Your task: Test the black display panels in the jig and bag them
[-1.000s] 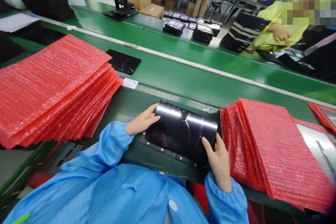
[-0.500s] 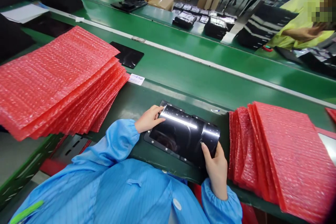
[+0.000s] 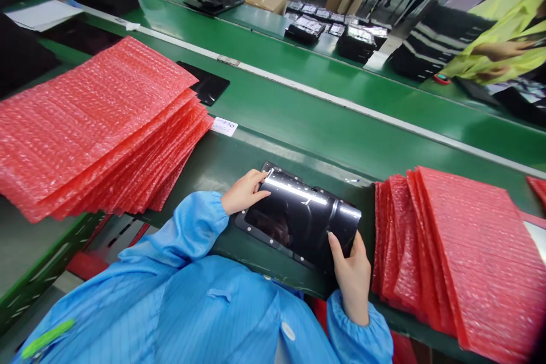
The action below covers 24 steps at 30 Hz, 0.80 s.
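Note:
A glossy dark film (image 3: 298, 213) lies over a flat black plate (image 3: 261, 237) edged with small white dots, on the dark green bench in front of me. The film's right end curves up off the plate. My left hand (image 3: 245, 190) pinches the film's upper left corner, thumb resting against its surface. At the right end, my right hand (image 3: 353, 270) grips the raised edge between thumb and fingers. Both sleeves are light blue.
Red bubble-wrap pouches (image 3: 98, 125) are piled to the left, with another pile of pouches (image 3: 473, 239) at right. A black panel (image 3: 209, 84) and a paper label (image 3: 224, 127) lie beyond the left pile. Across the green line, a co-worker's hand (image 3: 497, 50) is near stacked black trays (image 3: 439, 40).
My view has shifted slightly, while both hands keep their grip on the film. Light reflections on the film look smoother. The co-worker's hands have moved a little.

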{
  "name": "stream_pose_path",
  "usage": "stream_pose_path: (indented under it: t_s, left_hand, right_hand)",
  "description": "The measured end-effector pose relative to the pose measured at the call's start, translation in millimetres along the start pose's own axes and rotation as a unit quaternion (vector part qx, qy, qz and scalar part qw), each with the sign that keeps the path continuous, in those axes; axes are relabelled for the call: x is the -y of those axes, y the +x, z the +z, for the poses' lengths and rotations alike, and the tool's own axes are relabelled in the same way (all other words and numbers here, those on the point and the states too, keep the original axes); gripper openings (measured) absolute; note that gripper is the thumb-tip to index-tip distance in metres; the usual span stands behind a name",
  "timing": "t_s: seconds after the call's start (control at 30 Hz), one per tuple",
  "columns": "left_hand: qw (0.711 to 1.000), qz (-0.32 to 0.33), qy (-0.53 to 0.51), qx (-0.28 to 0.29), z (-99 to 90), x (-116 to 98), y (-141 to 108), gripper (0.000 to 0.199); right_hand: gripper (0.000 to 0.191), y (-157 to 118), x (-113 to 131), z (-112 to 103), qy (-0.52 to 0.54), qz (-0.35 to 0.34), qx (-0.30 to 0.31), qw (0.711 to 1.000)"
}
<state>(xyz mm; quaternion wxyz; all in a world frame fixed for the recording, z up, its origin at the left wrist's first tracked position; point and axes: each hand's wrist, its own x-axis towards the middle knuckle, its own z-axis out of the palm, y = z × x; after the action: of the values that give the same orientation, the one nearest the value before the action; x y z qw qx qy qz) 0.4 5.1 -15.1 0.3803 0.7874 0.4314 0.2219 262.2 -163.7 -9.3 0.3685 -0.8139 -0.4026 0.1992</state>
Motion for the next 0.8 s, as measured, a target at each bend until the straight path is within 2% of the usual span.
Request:
stream_pose_path:
  t_s: [0.23,0.4,0.63,0.73,0.8]
  left_hand:
    - [0.989,-0.023,0.145,-0.017,10.3,-20,-15,0.047]
    - [0.951,-0.007,0.308,-0.025,20.8,-24,-22,0.046]
    - [0.943,0.004,0.331,-0.022,19.4,-22,-21,0.044]
    - [0.939,-0.001,0.342,-0.03,20.6,-23,-23,0.047]
    - [0.934,0.0,0.357,-0.031,21.2,-25,-23,0.048]
  right_hand:
    - [0.077,-2,-2,-4,-0.06,-0.003,0.003,0.998]
    - [0.081,2,-5,-6,-0.094,0.0,0.023,0.995]
    - [0.077,11,-6,-6,-0.119,-0.006,0.052,0.992]
    - [0.077,13,-3,-9,-0.177,-0.013,0.072,0.982]
    - [0.075,13,-1,-10,-0.253,-0.032,0.082,0.963]
